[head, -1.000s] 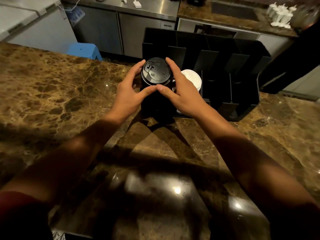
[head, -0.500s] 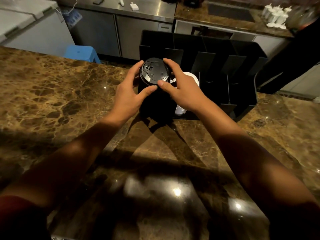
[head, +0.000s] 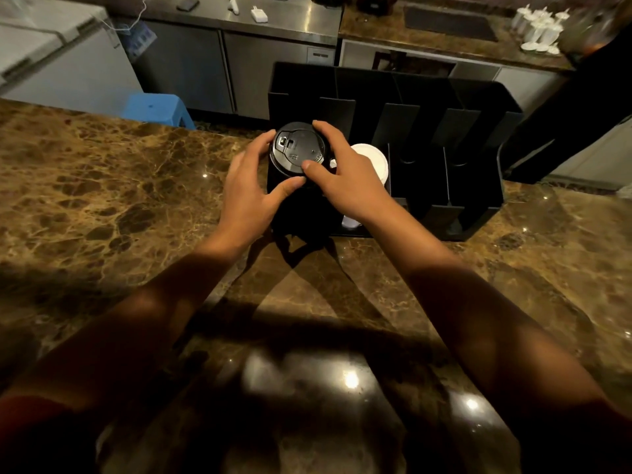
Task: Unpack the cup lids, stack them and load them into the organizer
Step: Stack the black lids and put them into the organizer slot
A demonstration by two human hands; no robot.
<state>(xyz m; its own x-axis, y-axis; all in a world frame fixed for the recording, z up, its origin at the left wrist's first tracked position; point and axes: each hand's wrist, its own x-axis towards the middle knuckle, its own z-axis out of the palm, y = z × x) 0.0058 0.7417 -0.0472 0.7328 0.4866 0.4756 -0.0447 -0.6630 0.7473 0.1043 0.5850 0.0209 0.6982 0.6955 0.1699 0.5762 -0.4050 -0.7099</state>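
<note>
A stack of black cup lids (head: pixel 297 148) stands in the leftmost slot of the black organizer (head: pixel 444 97) on the marble counter. Its top lid shows a sip tab. My left hand (head: pixel 246 196) wraps the stack's left and front side, thumb at the front edge. My right hand (head: pixel 349 176) holds the right side, thumb resting on the top lid. A stack of white lids (head: pixel 374 159) fills the slot beside it, partly hidden by my right hand. The lower part of the black stack is lost in shadow.
The organizer's slots to the right of the white lids hold nothing visible. Brown marble counter (head: pixel 102 200) spreads all around. Behind it are steel cabinets (head: pixel 219 63), a blue stool (head: pixel 157 107), a white chest freezer (head: pixel 51 53) and white items (head: pixel 540 29) on the far counter.
Both hands stay on the black lid stack. The right thumb has slid a little onto the top lid, and the stack sits slightly lower in its slot.
</note>
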